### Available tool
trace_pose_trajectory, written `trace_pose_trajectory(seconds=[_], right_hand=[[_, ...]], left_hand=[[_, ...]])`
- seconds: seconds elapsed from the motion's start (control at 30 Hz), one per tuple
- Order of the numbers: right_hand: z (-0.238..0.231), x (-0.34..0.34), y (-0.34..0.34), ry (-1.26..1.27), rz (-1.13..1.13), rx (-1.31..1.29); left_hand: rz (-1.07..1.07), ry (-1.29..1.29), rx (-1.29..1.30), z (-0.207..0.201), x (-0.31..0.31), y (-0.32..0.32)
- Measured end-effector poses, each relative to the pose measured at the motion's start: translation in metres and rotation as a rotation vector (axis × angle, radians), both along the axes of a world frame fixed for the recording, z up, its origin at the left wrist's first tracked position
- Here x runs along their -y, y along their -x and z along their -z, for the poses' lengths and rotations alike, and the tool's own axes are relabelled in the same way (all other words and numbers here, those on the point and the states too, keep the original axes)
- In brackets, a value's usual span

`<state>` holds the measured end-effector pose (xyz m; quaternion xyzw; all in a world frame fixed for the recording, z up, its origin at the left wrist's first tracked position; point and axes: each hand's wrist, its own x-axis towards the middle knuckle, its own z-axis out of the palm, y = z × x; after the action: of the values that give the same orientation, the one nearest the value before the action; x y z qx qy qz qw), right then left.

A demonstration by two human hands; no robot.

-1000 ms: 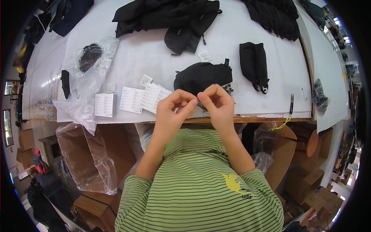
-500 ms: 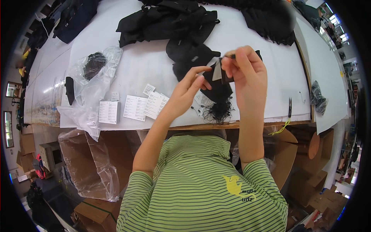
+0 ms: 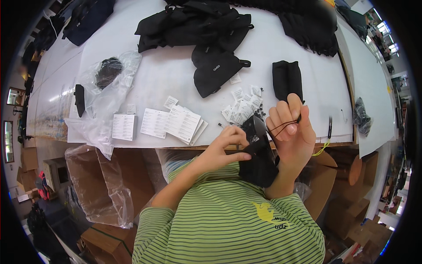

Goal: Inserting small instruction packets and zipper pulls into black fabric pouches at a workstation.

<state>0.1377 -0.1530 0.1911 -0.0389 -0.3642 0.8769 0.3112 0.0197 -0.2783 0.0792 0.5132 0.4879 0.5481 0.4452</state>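
Black fabric pouch [image 3: 259, 169] held in front of the wearer's belly, just off the near edge of the surface, between two bare hands that are apart from each other. The left hand [image 3: 227, 148] pinches its upper edge between thumb and fingers; the right hand [image 3: 291, 132] is raised with fingers curled around a thin dark cord [image 3: 281, 126]. Where the cord joins the pouch is hard to make out, and the pouch's far side is hidden. The raised fingers reach the lower end of a second black pouch [image 3: 286, 79], covering part of it. The white surface [image 3: 167, 79] carries loose white labels [image 3: 241, 109], printed cards [image 3: 154, 123], a crumpled clear bag [image 3: 96, 121] and a heap of black pouches [image 3: 189, 28], cut off at the top. Near its right end lies a slim dark tool [image 3: 330, 127], too small to identify. Cardboard boxes [image 3: 107, 242] stand below; the room's edges bend into black.
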Motion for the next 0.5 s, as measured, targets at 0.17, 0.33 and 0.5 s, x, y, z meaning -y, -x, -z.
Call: trace_pose_trajectory(seconds=[0.17, 0.33, 0.5], right_hand=[[0.013, 0.0, 0.001, 0.28, 0.051, -0.055], [0.019, -0.012, -0.003, 0.417, -0.013, -0.202], [0.021, -0.017, -0.008, 0.406, 0.069, -0.23]], left_hand=[[0.265, 0.354, 0.358, 0.017, 0.012, -0.006], [0.264, 0.213, 0.321, 0.031, 0.008, -0.011], [0.274, 0.373, 0.568, 0.037, 0.008, -0.013]])
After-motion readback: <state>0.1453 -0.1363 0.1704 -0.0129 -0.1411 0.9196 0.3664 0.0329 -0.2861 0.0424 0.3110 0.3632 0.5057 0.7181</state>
